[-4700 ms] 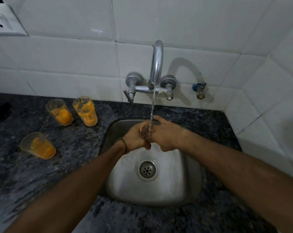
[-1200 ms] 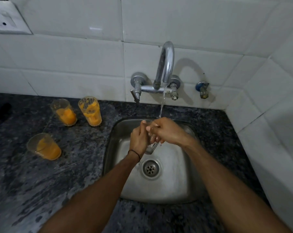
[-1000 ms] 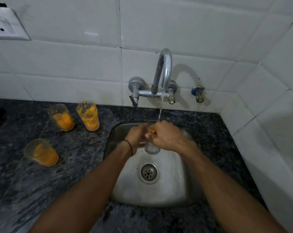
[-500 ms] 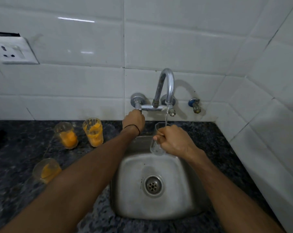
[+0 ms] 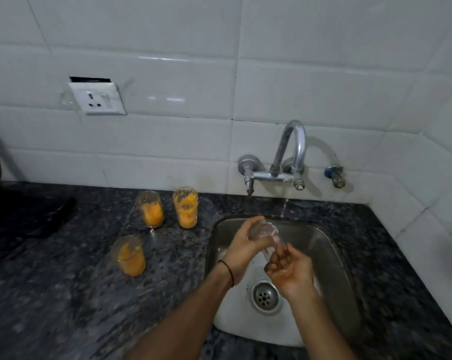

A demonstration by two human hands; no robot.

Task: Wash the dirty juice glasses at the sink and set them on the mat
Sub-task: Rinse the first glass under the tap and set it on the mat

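Glass (image 5: pixel 264 233): clear, wet, tilted over sink (image 5: pixel 335 258). Left hand (image 5: pixel 241 249) wraps its body; right hand (image 5: pixel 291 272) curls at the lower end, grip unclear. Risk: slick glass slips and strikes the steel. Three dirty glasses (image 5: pixel 185 209) wait on counter (image 5: pixel 64 281).

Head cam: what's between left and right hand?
The clear glass, tilted over the sink; left hand grips its body, right hand curls fingers at its near end. Head view.

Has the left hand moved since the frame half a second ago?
Yes. The left hand has left the tap's left handle and come down toward the sink, where it now grips the clear glass with the right hand.
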